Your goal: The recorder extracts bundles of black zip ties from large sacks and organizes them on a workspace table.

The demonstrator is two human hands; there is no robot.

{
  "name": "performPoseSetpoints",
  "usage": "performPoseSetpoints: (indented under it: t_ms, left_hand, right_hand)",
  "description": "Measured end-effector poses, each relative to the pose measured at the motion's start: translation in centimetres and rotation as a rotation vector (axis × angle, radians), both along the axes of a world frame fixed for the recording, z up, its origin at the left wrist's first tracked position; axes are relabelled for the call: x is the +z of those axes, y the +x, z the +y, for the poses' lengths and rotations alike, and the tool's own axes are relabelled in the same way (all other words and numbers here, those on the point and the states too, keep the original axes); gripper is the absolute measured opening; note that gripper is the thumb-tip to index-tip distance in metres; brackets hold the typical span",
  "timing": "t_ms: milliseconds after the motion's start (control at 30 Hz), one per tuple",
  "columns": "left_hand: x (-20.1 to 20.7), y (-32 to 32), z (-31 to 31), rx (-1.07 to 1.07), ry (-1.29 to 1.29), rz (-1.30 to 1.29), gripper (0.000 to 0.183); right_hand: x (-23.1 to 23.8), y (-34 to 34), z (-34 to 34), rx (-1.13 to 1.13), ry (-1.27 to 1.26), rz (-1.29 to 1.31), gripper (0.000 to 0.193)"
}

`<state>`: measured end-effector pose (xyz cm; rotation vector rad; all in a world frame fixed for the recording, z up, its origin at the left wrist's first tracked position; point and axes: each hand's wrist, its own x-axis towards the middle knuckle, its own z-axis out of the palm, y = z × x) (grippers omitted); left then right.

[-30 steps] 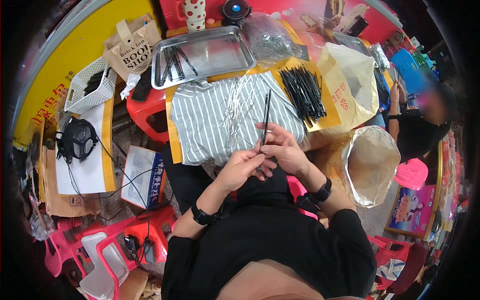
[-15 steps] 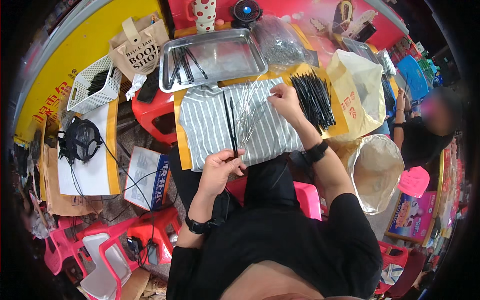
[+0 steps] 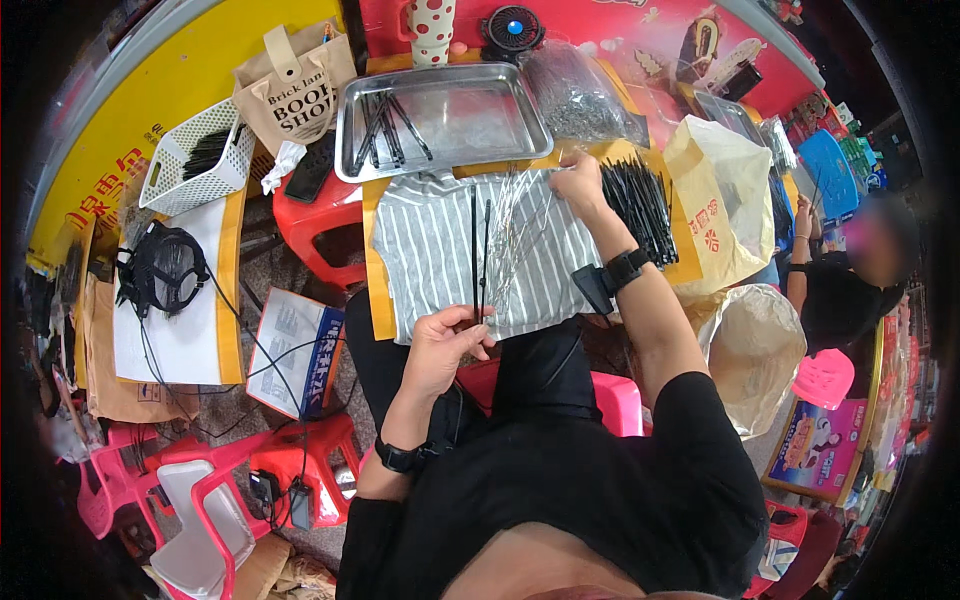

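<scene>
My left hand is closed on two thin black rods, which stick up from its fingertips over a grey-and-white striped cloth. Loose thin silvery wires lie on the cloth just right of the rods. Farther out, my right hand has its fingers drawn together between the wires and a dense bundle of black rods. Whatever its fingertips pinch, if anything, is too small to make out.
Beyond the cloth is a metal tray with several black rods. A white basket stands left, a clear bag of wires far right. Paper sacks are on the right, where another person sits. A phone lies on a red stool.
The rods in my left hand have spread apart and stand straighter. My right hand has moved slightly outward, toward the far edge of the cloth. The whole view has shifted a little.
</scene>
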<state>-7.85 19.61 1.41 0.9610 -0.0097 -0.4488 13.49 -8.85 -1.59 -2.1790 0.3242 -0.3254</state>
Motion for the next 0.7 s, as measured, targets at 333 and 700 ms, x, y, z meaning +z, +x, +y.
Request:
performPoseSetpoints:
  t_ms: [333,700]
  left_hand:
    - [0.0,-0.4,-0.1,0.043,-0.013,-0.027,0.017]
    - [0.8,-0.8,-1.6,0.002,0.058,-0.122,0.034]
  right_hand:
    - [7.7,-10.6,2.1,0.154,0.845,0.019,0.009]
    - [5.5,-20.1,8.3,0.293,1.188,0.051,0.012]
